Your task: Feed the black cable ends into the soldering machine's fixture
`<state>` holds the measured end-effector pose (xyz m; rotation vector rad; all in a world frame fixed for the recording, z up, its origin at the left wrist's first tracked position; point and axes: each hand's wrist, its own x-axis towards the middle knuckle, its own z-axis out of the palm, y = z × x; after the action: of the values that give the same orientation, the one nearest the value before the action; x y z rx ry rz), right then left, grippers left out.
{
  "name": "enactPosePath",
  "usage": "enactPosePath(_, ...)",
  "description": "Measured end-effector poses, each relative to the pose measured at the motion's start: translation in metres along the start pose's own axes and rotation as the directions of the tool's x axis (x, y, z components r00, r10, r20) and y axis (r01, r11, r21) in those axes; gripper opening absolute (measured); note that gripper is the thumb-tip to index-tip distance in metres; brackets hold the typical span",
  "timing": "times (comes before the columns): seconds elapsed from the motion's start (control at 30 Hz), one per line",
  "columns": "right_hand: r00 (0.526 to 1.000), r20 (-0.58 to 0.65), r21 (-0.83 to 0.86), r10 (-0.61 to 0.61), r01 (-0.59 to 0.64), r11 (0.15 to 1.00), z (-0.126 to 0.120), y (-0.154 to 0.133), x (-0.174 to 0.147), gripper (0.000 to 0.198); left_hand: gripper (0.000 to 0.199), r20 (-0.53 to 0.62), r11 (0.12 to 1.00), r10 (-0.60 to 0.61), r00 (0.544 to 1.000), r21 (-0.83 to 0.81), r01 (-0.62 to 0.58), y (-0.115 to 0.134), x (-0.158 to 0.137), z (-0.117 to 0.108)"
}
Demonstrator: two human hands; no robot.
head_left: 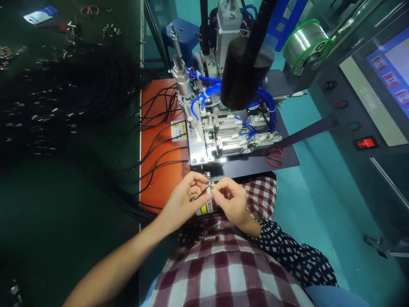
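Just in front of the metal machine fixture (198, 147), both hands meet over its near edge. My left hand (188, 196) is closed in a pinch on a thin black cable (203, 192). The cable's tip reaches across to my right hand (230, 198), whose thumb and forefinger pinch at that end. What exactly the right fingertips grip is too small to make out. Under the hands lies a yellow and white label (206, 208). Small metal fixture parts (208, 175) sit right beyond the fingertips.
Several black cables run over the orange board (153, 170) into the fixture. A large cable bundle (105, 81) lies on the dark table at left. Red-handled pliers (275, 157) rest at right. A black cylinder (241, 74) hangs overhead, near a solder spool (306, 44) and a control panel (367, 102).
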<state>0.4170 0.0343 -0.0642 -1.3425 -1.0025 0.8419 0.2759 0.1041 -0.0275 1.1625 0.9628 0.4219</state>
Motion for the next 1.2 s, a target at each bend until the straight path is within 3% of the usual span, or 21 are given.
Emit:
enactPosePath(0.1,0.985,0.148,-0.043,-0.093,0.100,0.994,-0.020,-0.004,0.007,0.011,0.017,0.001,0.991,0.026,1.000,0.132,-0.026,0.004,-0.006,-0.003)
enactPosePath(0.17,0.955,0.288,-0.047,-0.069,0.086,0.995,-0.033,-0.006,0.015,0.009,0.016,-0.023,0.989,0.035,0.999,0.143,-0.031,0.005,-0.009,-0.003)
enactPosePath(0.3,0.925,0.366,-0.073,-0.102,0.138,0.988,-0.044,-0.011,0.031,0.029,0.013,-0.012,0.990,0.037,0.999,0.135,-0.035,0.005,-0.010,-0.004)
enactPosePath(0.4,0.877,0.424,-0.022,-0.227,0.261,0.965,-0.040,-0.014,0.040,0.021,0.014,0.028,0.993,0.032,0.999,0.114,-0.035,0.004,-0.008,-0.007)
enactPosePath(0.5,0.825,0.423,-0.079,-0.374,0.445,0.892,-0.035,-0.016,0.043,0.005,0.016,0.047,0.995,0.025,0.999,0.092,-0.030,0.005,-0.007,-0.008)
enactPosePath(0.67,0.740,0.445,-0.279,-0.505,0.650,0.707,-0.035,-0.018,0.041,0.014,0.017,0.057,0.999,0.011,0.998,0.044,-0.013,0.009,-0.007,-0.008)
enactPosePath(0.73,0.734,0.448,-0.325,-0.510,0.665,0.672,-0.036,-0.016,0.040,0.016,0.018,0.054,1.000,0.000,0.999,0.031,-0.002,0.008,-0.006,-0.008)
enactPosePath(0.93,0.779,0.439,-0.410,-0.448,0.617,0.671,-0.038,-0.008,0.039,0.026,0.020,0.042,1.000,-0.025,0.999,-0.012,0.025,0.004,-0.004,-0.009)
enactPosePath(1.13,0.695,0.515,-0.362,-0.502,0.707,0.607,-0.037,-0.006,0.044,0.019,0.021,0.057,0.999,-0.031,0.998,0.009,0.031,0.009,-0.005,-0.008)
enactPosePath(1.2,0.700,0.523,-0.347,-0.487,0.696,0.628,-0.038,-0.005,0.046,0.021,0.021,0.085,0.999,-0.019,0.996,0.030,0.017,0.011,-0.005,-0.007)
